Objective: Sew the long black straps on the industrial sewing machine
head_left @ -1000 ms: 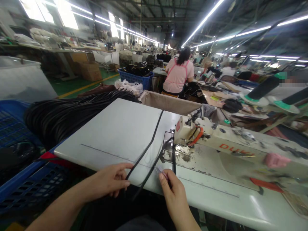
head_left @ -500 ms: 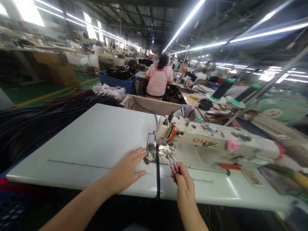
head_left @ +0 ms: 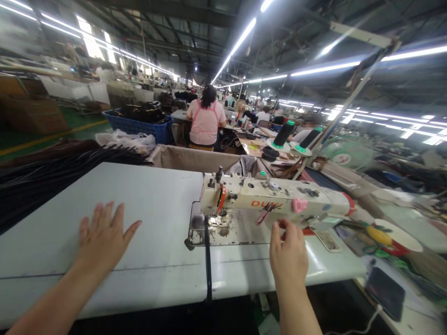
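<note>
Sewing machine [head_left: 244,195], pale and lettered in orange, stands on the right part of a white worktable [head_left: 150,195]. Black strip [head_left: 208,263] lies below the machine's left end, running toward the viewer and over the table's near edge; neither hand touches it. On the left, the person's left hand [head_left: 101,239] is open and palm down, fingers spread; whether it rests on the table or hangs just above cannot be told. On the right, the right hand [head_left: 289,251] is loosely curled, thumb and forefinger parted, nothing seen between them. Pink-handled snips [head_left: 261,216] sit just left of its fingertips, apparently against the machine's front.

For good handling, the strip probably wants to lie flat and untwisted, guided lightly from the near side rather than tugged, with fingertips clear of the needle area and the snips well away from the strip.

Far left is a heap of black strips [head_left: 52,181]; far centre, a seated person in pink [head_left: 205,123].
</note>
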`<move>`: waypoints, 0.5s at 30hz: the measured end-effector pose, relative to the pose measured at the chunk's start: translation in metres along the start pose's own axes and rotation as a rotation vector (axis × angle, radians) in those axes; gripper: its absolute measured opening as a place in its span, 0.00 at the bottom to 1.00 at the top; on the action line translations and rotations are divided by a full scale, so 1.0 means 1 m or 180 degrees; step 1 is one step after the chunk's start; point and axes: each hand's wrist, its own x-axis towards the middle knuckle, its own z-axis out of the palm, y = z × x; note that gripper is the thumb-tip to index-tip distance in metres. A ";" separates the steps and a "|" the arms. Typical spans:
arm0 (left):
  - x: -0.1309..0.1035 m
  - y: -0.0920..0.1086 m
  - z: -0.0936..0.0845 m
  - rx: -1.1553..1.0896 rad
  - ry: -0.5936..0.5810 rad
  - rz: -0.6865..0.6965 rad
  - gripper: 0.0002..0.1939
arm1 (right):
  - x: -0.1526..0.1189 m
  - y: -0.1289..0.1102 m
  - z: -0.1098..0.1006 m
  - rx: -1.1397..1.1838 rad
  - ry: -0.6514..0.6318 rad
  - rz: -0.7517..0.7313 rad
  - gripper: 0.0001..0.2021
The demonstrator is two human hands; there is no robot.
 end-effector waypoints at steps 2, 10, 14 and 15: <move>-0.011 0.016 0.002 -0.0249 -0.0010 0.0667 0.38 | 0.007 -0.010 -0.007 -0.0423 0.0503 -0.0739 0.26; -0.035 0.046 0.016 -0.0569 0.0139 0.1350 0.29 | 0.096 -0.035 0.002 -0.1111 -0.0285 -0.2203 0.28; -0.034 0.040 0.012 -0.0622 0.0278 0.1366 0.25 | 0.119 -0.036 0.000 -0.1326 -0.0454 -0.2323 0.28; -0.035 0.040 0.011 -0.0622 0.0274 0.1357 0.25 | 0.117 -0.038 -0.003 -0.1384 -0.0337 -0.2299 0.30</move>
